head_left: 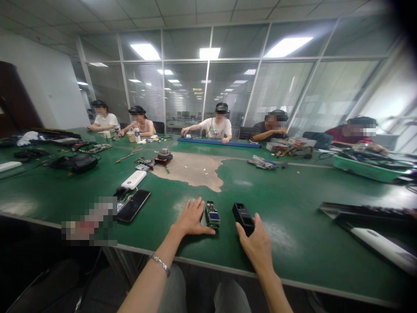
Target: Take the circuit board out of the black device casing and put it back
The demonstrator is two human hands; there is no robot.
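My left hand (pixel 191 218) lies on the green table with its fingers spread, just left of a small circuit board (pixel 213 215) that carries a little blue-grey display. The thumb reaches around the board's near end; whether it touches cannot be made out. On the right, my right hand (pixel 257 243) grips a black plastic housing (pixel 243 216) at its near end, thumb on the left side and fingers on the right. Cut-outs show in the housing's upper face. A gap of bare table separates housing and board.
Left of me lie a black smartphone (pixel 134 205) and a white power bank (pixel 134 179). A brown worn patch (pixel 192 169) spreads ahead, with gloves (pixel 262 162) beyond its right side. A green basket (pixel 365 168) stands at right. Several people sit across the table (pixel 293 200).
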